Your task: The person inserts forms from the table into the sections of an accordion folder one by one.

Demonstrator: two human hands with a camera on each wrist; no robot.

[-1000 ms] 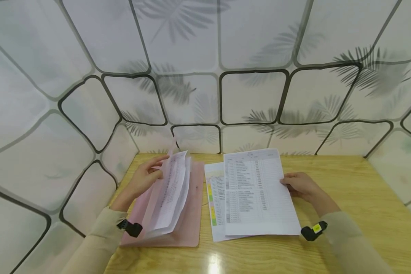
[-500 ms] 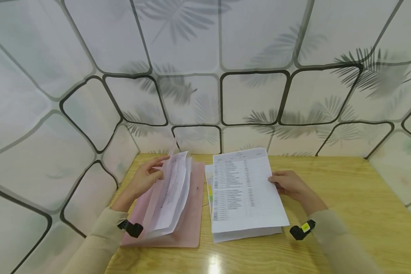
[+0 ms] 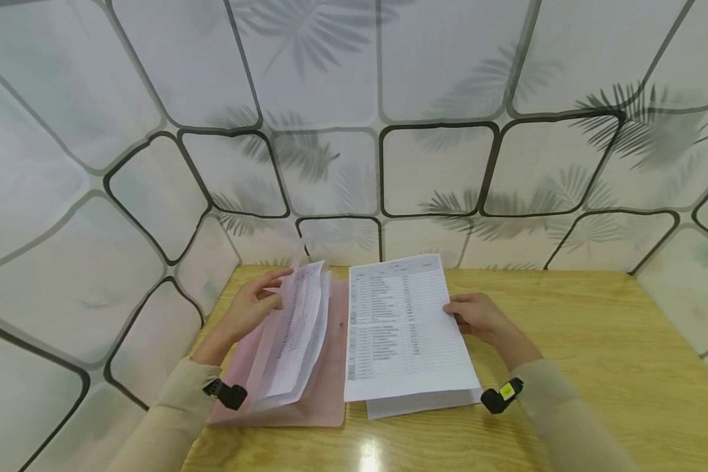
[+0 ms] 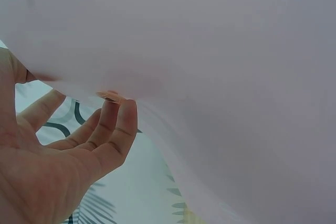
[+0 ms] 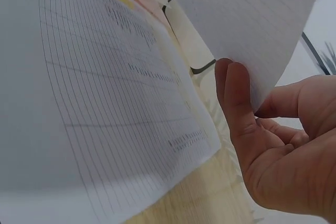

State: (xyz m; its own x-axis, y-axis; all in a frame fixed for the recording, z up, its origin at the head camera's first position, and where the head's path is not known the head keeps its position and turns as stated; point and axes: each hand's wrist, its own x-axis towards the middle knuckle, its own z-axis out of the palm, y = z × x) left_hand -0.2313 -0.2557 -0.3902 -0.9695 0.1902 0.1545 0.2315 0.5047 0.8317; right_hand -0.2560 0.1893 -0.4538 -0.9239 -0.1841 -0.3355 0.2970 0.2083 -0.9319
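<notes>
A pink translucent folder [image 3: 335, 387] lies open at the left, with white printed sheets [image 3: 292, 334] standing raised inside. My left hand [image 3: 250, 311] holds the folder's raised flap near its top edge; in the left wrist view the pale flap [image 4: 220, 77] hangs beside the fingers, the thumb tip hidden behind it. My right hand [image 3: 480, 318] pinches the right edge of a white sheet printed with a table [image 3: 407, 328], held over a second sheet [image 3: 413, 403]. From the right wrist, the lower printed sheet [image 5: 115, 103] shows with coloured cells along its far edge.
A light wooden table [image 3: 584, 341] bears everything and extends to the right. Patterned fabric walls [image 3: 436, 170] with dark outlines and leaf prints close in the back and both sides. Black wrist cameras [image 3: 231, 395] sit on both sleeves.
My right hand has carried the printed sheet leftward, up to the folder's right edge, covering the coloured cells of the sheet below. My left hand and the raised flap stay put.
</notes>
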